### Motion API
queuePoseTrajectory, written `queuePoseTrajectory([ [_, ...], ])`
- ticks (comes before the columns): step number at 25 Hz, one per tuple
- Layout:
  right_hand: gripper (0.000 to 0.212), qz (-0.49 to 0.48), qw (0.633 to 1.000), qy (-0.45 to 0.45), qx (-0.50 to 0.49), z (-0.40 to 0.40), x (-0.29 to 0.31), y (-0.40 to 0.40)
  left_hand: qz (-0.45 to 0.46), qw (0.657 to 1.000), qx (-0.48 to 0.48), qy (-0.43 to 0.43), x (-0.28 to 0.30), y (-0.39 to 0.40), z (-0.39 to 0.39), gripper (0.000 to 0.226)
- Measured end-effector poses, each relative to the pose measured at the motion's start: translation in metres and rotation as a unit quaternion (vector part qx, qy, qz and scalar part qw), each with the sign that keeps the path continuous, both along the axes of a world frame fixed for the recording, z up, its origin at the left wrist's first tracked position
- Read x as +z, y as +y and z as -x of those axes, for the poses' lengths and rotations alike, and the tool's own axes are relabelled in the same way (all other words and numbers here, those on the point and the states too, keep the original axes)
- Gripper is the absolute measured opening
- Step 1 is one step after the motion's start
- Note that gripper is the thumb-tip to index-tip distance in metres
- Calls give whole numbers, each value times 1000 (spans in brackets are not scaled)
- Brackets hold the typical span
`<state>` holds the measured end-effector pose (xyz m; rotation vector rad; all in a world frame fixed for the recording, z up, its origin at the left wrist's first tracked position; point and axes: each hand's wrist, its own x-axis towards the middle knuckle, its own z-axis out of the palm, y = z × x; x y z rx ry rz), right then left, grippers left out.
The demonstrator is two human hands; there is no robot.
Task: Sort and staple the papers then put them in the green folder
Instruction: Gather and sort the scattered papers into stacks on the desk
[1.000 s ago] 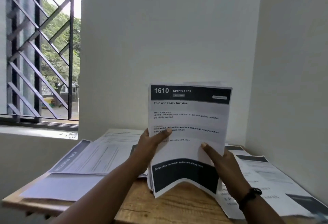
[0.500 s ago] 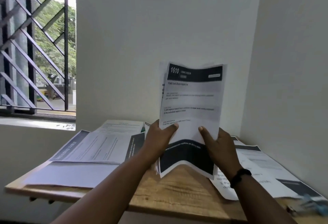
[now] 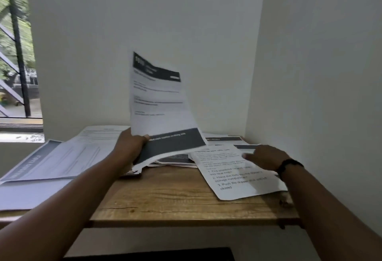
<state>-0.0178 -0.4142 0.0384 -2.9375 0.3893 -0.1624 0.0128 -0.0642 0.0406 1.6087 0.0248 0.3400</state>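
My left hand point(image 3: 129, 147) grips a bundle of printed sheets point(image 3: 159, 103) by its lower left edge; the top sheet has a black header and a black band at the bottom and stands nearly upright above the table. My right hand point(image 3: 263, 156) has let go and rests with fingers stretched on a loose printed sheet point(image 3: 235, 176) lying at the right of the wooden table point(image 3: 186, 203). More sheets with dark headers point(image 3: 177, 160) lie under the bundle. No green folder or stapler is visible.
Several large sheets point(image 3: 55, 161) overlap on the left of the table and hang past its edge. White walls close the back and right. A barred window point(image 3: 16, 54) is at the left. A dark object point(image 3: 148, 254) sits below the table's front edge.
My right hand released the bundle and moved right and down onto the loose sheet. The bundle, now in my left hand only, tilted left and lower.
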Motion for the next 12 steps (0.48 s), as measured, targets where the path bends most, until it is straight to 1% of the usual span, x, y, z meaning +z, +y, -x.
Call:
queuePoseTrajectory([
  [1, 70, 48, 997, 67, -3, 4, -2, -12, 46, 999, 15, 18, 1, 7, -3, 30],
  [2, 77, 59, 991, 116, 10, 12, -3, -15, 87, 995, 27, 33, 2, 14, -5, 29],
  [4, 79, 13, 986, 161, 39, 24, -7, -10, 135, 989, 41, 52, 2, 27, -9, 28],
  [7, 79, -36, 986, 148, 69, 26, -10, 5, 146, 985, 51, 81, -2, 39, -16, 35],
  [10, 79, -39, 984, 150, 88, 16, -15, 23, 145, 984, 53, 84, -5, 41, -17, 36],
  [12, 79, -20, 983, 146, 109, 10, -20, 39, 143, 985, 49, 87, -7, 40, -17, 36],
])
